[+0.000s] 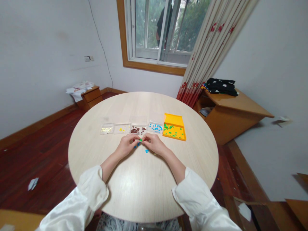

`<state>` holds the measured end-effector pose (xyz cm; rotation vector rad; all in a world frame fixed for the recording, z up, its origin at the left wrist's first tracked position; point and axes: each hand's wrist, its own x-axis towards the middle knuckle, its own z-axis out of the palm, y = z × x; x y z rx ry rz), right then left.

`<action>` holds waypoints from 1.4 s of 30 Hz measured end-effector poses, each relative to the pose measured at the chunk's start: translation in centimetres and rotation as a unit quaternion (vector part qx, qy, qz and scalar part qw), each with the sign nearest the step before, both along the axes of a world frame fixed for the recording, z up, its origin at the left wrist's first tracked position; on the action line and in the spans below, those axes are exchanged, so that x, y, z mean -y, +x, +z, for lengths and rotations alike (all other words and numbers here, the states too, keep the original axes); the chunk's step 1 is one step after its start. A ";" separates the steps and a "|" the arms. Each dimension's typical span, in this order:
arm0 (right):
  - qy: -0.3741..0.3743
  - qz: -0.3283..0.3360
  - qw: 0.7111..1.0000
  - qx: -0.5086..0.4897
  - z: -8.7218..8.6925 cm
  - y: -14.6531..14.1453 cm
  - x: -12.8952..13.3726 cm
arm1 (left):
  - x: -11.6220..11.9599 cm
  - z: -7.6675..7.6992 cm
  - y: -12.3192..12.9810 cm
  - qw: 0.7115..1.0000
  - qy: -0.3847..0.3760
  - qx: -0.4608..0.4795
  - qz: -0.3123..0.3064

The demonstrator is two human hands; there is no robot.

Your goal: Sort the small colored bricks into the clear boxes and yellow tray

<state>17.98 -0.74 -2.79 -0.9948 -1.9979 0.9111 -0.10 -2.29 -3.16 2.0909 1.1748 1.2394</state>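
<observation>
Head cam: I see L hand (127, 144) & R hand (153, 143) meeting fingertip to fingertip above the round table (134, 186), both pinching a small green pc (141, 140). Loose blue pcs (138, 144) lie by the L fingertips, partly hidden; a blue cluster (146, 151) is on the tabletop nr R hand, w/ a tan bit (154, 154) close by. Beyond the hands I've got a row of clear trays (117, 130) w/ coloured pcs, then an open yellow box (173, 119) holding green bits (170, 132) at the R end.
</observation>
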 end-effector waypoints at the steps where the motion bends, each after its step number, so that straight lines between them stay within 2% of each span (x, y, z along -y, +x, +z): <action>1: 0.005 -0.001 1.000 0.009 0.1 0.0 0.0 | 0.0 0.0 0.0 1.000 0.003 -0.004 -0.001; 8: 0.019 0.001 0.998 0.057 0.9 0.0 0.4 | 0.1 0.0 0.0 0.999 0.019 -0.028 -0.008; 13: 0.028 0.008 0.997 0.070 0.8 0.1 0.3 | 0.0 0.0 0.0 0.998 0.031 -0.044 -0.017; 20: 0.013 0.003 0.999 0.030 0.5 0.1 0.2 | 0.0 0.0 -0.1 0.999 0.021 -0.033 -0.009; 24: -0.031 -0.006 0.998 -0.062 0.4 -0.3 0.1 | 0.2 0.4 0.0 1.000 0.005 -0.006 0.010; 30: -0.133 -0.017 0.976 -0.172 0.6 -0.7 -0.1 | 0.7 1.3 0.1 1.000 0.000 0.007 0.022; 38: -0.232 -0.035 0.945 -0.229 1.0 -1.0 -0.2 | 0.8 1.4 0.3 0.999 0.031 0.014 0.017; 42: -0.252 -0.028 0.936 -0.244 1.0 -1.1 -0.1 | 0.7 1.2 0.3 0.999 0.047 0.022 0.006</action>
